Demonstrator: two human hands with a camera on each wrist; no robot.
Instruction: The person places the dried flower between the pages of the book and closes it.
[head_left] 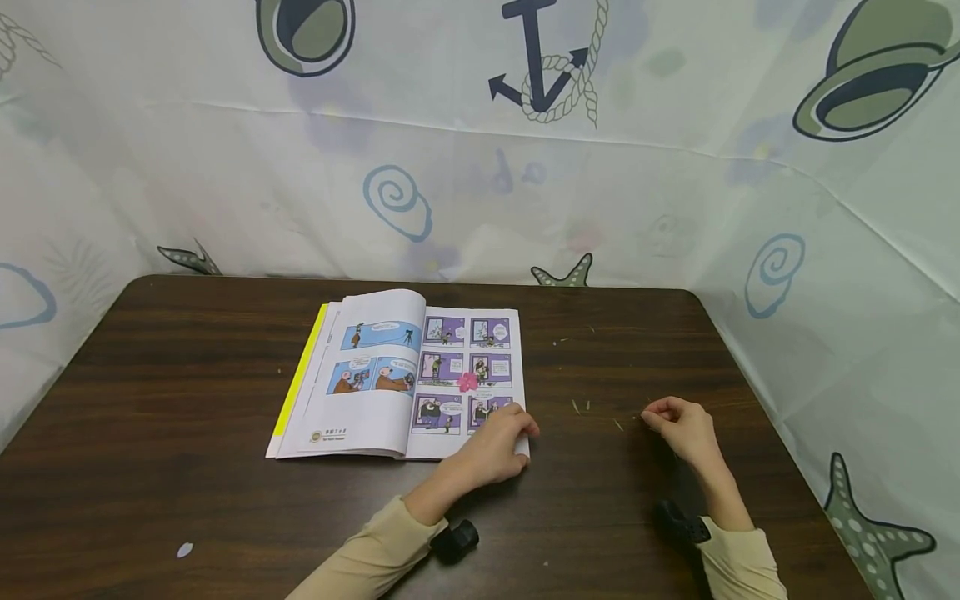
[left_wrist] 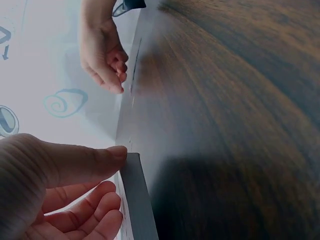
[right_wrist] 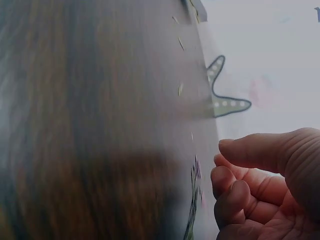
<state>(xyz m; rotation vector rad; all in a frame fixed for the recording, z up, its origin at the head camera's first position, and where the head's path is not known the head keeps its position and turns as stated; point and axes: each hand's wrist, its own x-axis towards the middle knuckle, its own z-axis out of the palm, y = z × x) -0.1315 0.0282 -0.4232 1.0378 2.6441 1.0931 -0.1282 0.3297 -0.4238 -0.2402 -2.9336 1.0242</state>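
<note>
An illustrated comic book [head_left: 360, 292] lies spread on the dark table, with a pink flower [head_left: 467, 382] on its right page. At that page's near right corner rests my left hand [head_left: 487, 446]. In the left wrist view, its thumb [left_wrist: 90, 162] touches the book's edge [left_wrist: 137, 195] and the bent fingers lie along the page side. My right hand [head_left: 684, 429] hovers low over the table, thumb tip and index tip close together; I cannot tell whether they pinch something tiny. A thin dark stem with purple tips [right_wrist: 194, 200] lies by those fingers.
Several pale dry slivers [head_left: 588, 406] are scattered between the book and my right hand. A white petal-like bit [head_left: 184, 550] lies at the table's near left. The patterned curtain [head_left: 465, 200] hangs behind the table [head_left: 165, 400] and along its sides.
</note>
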